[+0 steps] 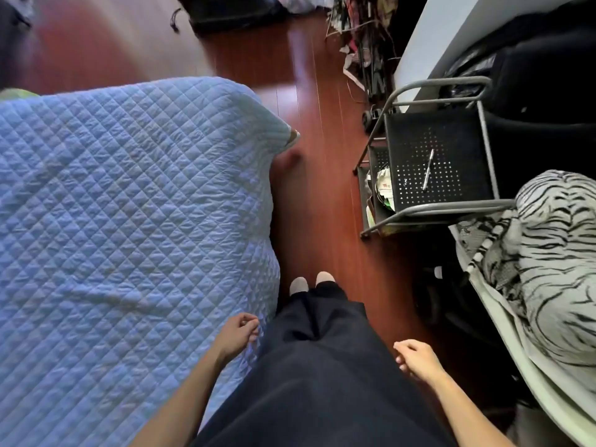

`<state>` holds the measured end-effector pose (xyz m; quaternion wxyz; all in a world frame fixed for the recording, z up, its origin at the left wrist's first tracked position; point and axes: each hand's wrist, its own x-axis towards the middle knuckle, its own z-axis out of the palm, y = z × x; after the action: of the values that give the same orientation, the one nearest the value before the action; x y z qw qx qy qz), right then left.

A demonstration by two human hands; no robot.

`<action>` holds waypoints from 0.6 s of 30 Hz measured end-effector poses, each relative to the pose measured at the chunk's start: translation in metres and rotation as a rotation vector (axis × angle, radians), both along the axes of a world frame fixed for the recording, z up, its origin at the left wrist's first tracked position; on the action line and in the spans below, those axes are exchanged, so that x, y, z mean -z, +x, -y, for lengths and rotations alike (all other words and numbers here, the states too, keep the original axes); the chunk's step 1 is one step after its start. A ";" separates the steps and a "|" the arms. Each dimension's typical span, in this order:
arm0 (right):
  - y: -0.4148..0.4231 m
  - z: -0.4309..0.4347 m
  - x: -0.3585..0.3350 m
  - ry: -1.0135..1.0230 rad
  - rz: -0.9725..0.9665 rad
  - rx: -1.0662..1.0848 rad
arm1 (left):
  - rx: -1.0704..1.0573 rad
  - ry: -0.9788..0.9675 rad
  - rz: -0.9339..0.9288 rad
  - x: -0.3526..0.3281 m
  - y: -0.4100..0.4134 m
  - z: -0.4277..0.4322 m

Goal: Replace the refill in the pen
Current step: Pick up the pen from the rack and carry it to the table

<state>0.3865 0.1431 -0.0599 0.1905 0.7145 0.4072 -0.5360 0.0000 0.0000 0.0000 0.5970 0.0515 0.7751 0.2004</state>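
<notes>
The pen (428, 171) lies on the black perforated top of a metal cart (438, 159), well apart from both hands and ahead of them to the right. The left hand (237, 333) hangs beside a blue quilted bed (129, 204), fingers loosely curled, holding nothing. The right hand (416, 358) hangs over the wooden floor (322, 156), also loosely curled and empty. The pen is too small to make out its parts. Clutter beyond the cart is blurred.
</notes>
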 end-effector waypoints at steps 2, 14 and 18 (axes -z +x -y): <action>-0.009 -0.012 0.003 0.020 0.010 -0.040 | 0.006 -0.017 -0.032 -0.001 -0.003 -0.002; -0.158 -0.175 -0.014 0.265 -0.221 -0.056 | 0.067 -0.231 -0.063 0.004 -0.041 0.006; -0.185 -0.206 -0.015 0.276 -0.207 -0.023 | 0.049 -0.296 -0.140 -0.003 -0.076 -0.040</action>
<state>0.2019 0.3493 -0.0451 0.0539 0.6703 0.5024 -0.5435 -0.0765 0.0405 0.0028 0.5474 -0.0043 0.8343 0.0654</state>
